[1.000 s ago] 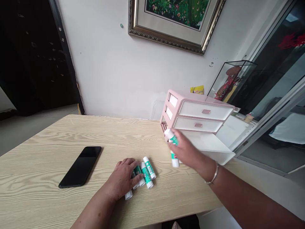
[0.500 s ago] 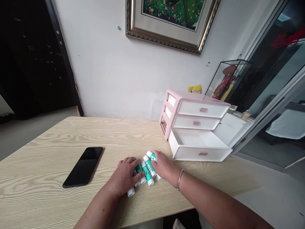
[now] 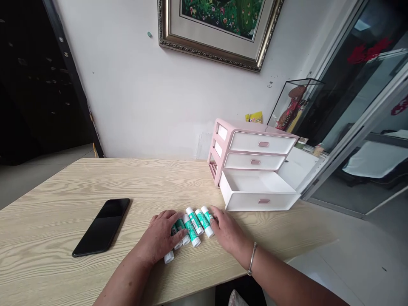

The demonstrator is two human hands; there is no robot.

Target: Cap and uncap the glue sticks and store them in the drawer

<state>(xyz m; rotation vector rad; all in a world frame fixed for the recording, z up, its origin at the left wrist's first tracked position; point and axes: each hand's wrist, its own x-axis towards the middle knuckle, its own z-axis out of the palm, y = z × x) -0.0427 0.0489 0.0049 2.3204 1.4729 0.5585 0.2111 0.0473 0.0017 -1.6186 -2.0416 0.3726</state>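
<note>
Several green-and-white glue sticks (image 3: 192,221) lie side by side in a slanted row near the table's front edge. My left hand (image 3: 164,236) rests over the left end of the row, fingers bent loosely and thumb spread apart across the sticks, partly hiding some of them. One white end (image 3: 168,256) pokes out below that palm. At the other end, my right hand (image 3: 228,229) lies against the rightmost glue stick (image 3: 207,213), its fingertips touching the side, with the fingers not closed round it. A bracelet circles the right wrist.
Just behind my right hand stands a pink-and-white drawer unit (image 3: 253,144), its bottom drawer (image 3: 263,201) pulled out. A black phone (image 3: 102,227) lies on the wooden table (image 3: 127,178) at left. A yellow packet (image 3: 255,117) shows on top of the unit, by the wall.
My right hand has drawn back slightly and now lies beside the rightmost glue sticks, more of which show. These sticks now line up closer with the row. The view has shifted a little.
</note>
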